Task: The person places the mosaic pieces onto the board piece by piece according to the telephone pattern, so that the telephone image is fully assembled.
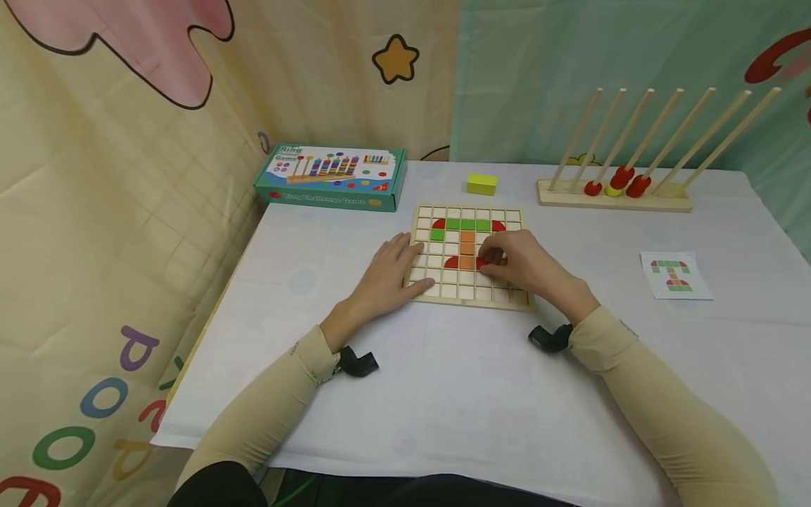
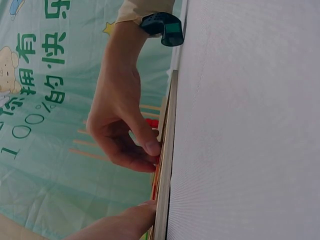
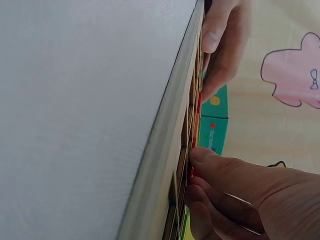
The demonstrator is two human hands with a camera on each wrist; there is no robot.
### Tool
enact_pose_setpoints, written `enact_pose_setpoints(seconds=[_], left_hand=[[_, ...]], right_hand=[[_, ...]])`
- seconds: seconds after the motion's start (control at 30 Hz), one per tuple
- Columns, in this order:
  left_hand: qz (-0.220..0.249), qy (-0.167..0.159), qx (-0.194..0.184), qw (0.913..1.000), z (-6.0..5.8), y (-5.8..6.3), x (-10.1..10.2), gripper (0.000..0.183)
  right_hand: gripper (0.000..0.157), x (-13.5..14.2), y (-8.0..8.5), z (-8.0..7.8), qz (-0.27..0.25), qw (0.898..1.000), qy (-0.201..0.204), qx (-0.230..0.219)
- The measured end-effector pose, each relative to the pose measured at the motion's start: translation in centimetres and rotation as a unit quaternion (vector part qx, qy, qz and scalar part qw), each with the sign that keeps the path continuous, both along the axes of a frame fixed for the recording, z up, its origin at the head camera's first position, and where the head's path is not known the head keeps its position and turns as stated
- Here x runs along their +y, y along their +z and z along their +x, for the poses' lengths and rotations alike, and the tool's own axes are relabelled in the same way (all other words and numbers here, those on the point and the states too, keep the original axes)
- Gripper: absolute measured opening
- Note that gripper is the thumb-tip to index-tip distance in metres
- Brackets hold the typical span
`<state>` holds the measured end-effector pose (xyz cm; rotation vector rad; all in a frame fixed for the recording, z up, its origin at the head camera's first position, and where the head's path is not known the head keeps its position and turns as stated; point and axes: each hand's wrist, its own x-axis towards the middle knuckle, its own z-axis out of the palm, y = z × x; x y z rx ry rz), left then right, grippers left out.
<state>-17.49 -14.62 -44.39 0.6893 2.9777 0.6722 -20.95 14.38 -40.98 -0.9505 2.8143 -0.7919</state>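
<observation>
A wooden grid board (image 1: pixel 448 291) lies flat on the white table. My left hand (image 1: pixel 382 273) rests with extended fingers on its left edge, the thumb near the lower left corner. Between thumb and fingertips, my right hand (image 1: pixel 526 262) pinches a red quarter-round piece (image 1: pixel 481 263) low over a cell, just right of an orange square (image 1: pixel 466 263). The fingers partly hide this piece. Higher in the grid sit a row of green squares (image 1: pixel 467 224) with red quarter-rounds at both ends, a single green square (image 1: pixel 437 235) below left, and a column of orange squares (image 1: pixel 467 243).
A pattern card (image 1: pixel 676 275) lies right of the board. Behind it stands a wooden rack (image 1: pixel 617 202) with several upright pegs and some red and yellow beads. A yellow block (image 1: pixel 481 184) sits beyond the board, and a green game box (image 1: pixel 332 177) lies at the back left.
</observation>
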Motion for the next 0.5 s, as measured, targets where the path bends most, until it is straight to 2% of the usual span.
enact_pose_setpoints(seconds=[0.27, 0.5], left_hand=[[-0.001, 0.003, -0.004, 1.0, 0.0, -0.4, 0.0, 0.078], [0.001, 0.002, 0.0, 1.0, 0.0, -0.3, -0.1, 0.078]], right_hand=[[0.019, 0.4, 0.4, 0.1, 0.008, 1.0, 0.001, -0.022], [0.019, 2.6, 1.3, 0.4, 0.01, 0.999, -0.016, -0.033]])
